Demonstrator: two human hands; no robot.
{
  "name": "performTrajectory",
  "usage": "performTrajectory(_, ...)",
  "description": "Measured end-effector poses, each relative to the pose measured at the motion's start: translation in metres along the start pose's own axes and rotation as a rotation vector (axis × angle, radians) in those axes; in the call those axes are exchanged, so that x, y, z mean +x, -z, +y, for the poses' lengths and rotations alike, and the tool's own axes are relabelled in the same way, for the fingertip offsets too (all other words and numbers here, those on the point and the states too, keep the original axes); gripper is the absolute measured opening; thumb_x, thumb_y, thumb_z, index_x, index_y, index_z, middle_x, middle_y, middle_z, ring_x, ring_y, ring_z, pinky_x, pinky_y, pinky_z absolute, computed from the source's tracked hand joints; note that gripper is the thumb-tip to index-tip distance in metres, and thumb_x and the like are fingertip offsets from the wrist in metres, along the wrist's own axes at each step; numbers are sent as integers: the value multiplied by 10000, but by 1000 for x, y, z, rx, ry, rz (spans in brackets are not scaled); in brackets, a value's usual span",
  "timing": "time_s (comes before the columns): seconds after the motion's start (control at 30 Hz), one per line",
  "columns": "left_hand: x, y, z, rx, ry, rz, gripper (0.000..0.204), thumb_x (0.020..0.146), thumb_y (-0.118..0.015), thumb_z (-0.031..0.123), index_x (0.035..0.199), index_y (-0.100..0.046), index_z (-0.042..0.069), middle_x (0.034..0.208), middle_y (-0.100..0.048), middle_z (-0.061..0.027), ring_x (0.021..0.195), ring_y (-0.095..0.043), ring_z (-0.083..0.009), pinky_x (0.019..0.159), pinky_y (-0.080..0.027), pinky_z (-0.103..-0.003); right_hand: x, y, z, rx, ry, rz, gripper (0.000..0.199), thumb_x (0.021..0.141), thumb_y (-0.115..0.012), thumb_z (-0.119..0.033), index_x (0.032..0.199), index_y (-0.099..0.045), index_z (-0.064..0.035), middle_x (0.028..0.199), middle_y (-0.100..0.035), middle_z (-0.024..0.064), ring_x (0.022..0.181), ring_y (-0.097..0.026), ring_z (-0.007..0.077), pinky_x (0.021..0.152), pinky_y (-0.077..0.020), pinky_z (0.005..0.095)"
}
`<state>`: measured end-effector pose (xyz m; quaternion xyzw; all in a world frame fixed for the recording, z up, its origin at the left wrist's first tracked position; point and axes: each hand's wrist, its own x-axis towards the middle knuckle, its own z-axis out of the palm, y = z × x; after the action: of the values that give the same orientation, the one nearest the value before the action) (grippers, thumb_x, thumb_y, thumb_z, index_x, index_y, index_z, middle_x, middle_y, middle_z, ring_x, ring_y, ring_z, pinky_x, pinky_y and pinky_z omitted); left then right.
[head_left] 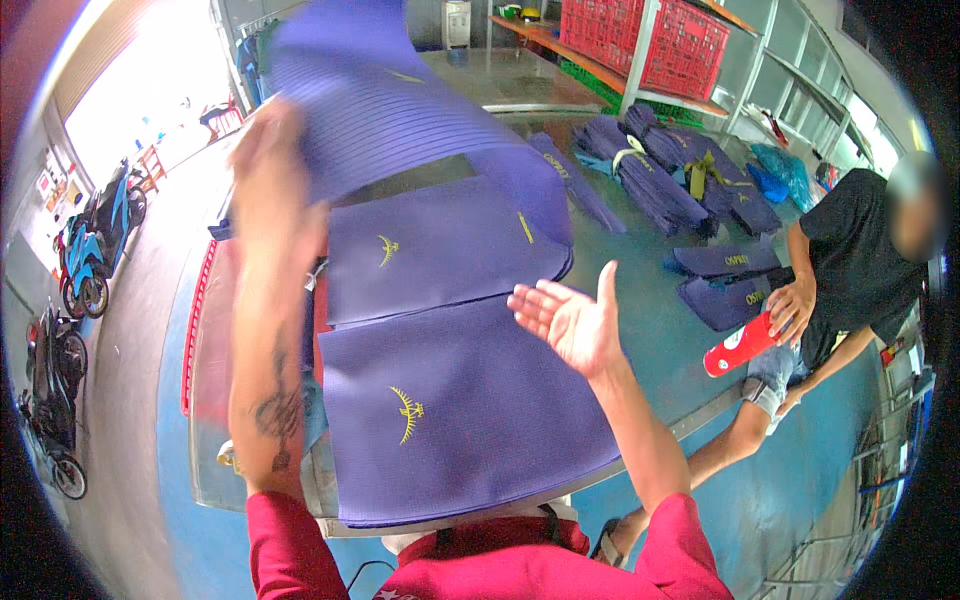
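The left hand [275,165] is up at the near left edge of a raised purple sheet [390,115]. Hand and sheet are both smeared by motion, so I cannot tell whether the fingers pinch the sheet or only touch it. The sheet arches above the far part of the table [650,290], its top cut off by the dark rim of the view, its ribbed face blurred; one end curves down on the right by the far stack [450,235].

The right hand [572,325] is bare and spread — palm turned up, thumb apart from the fingers, nothing in it. It hovers over the right part of the near stack [470,420], a pile of purple pieces with a yellow emblem on top. The far stack lies just beyond, its back edge covered by the raised sheet. How many pieces each pile has is hard to make out.

Farther right lie tied purple bundles [640,175] and smaller purple pieces [725,265], the latter near a co-worker in a black shirt [855,250] who holds a red can [740,345] — its top hidden by the co-worker's hand [792,308]. Red crates [685,55] on a shelf run out of view above.
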<state>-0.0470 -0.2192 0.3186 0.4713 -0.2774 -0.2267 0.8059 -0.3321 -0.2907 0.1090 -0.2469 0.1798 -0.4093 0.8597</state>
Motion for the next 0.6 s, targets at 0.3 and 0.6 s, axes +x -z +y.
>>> performTrajectory(0.3, -107, 236, -56, 260, 237, -199, 400, 961, -521, 264, 1285, -563, 34, 1252, -594, -55, 1114, -554, -164, 1008, -401, -319, 18, 18, -36, -427, 82, 301, 372, 889, -708, -258, 1173, -655, -23, 1081, -709, 77, 973, -670, 214, 881, -523, 352)
performTrajectory(0.6, -204, 320, -131, 156, 587, -225, 434, 893, -521, -49, 1327, -511, -29, 1193, -647, -67, 1040, -629, -139, 912, -490, -260, -120, 52, -18, -1277, 287, 585, 232, 861, -715, -73, 1068, -688, 30, 996, -707, 44, 875, -620, 119, 849, -482, 291)
